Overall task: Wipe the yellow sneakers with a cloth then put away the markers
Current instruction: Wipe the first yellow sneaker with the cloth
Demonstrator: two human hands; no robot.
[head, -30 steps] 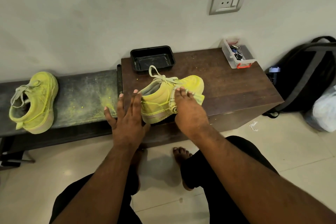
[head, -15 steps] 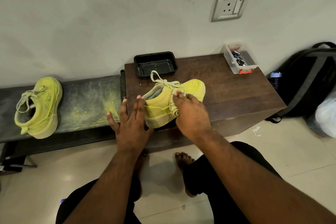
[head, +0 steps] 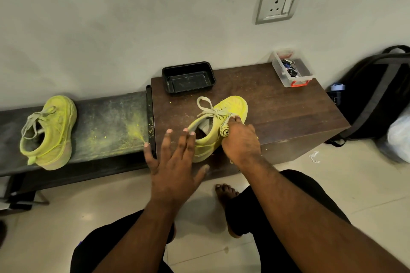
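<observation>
A rolled cloth is gripped by the curled fingers of the right hand and pressed against the side of the yellow sneaker on the brown cabinet. Compared with a second ago, the right hand is seen further toward the toe and laces, and the cloth's rolled end now shows at the thumb side. The left hand is held open with straight, spread fingers; its fingertips are laid at the sneaker's heel collar, much as before, and nothing is held by it. The sneaker is set near the cabinet's front edge, its heel toward the person and toe toward the wall, with bare cabinet top to its right. A black tray is placed just behind it against the wall, and a clear box is seen at the cabinet's far right corner. The second yellow sneaker is lying well apart to the left on the dark bench, where yellow dust is scattered. Both forearms are extended forward and down from the bottom of the view. No markers can be made out.
</observation>
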